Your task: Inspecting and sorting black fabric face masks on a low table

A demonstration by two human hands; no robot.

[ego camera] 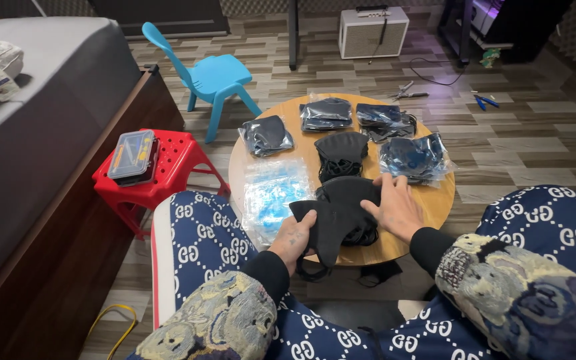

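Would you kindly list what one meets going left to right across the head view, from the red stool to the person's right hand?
Red stool → clear bag stack → left hand → black mask → right hand.

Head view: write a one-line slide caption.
Left hand holds a black face mask; right hand rests on the mask pile on a round wooden table.

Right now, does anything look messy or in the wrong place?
Yes. Hand tools and blue-handled pliers lie loose on the floor beyond the round table. Black mask loops dangle off the table's near edge, below the left hand and right hand.
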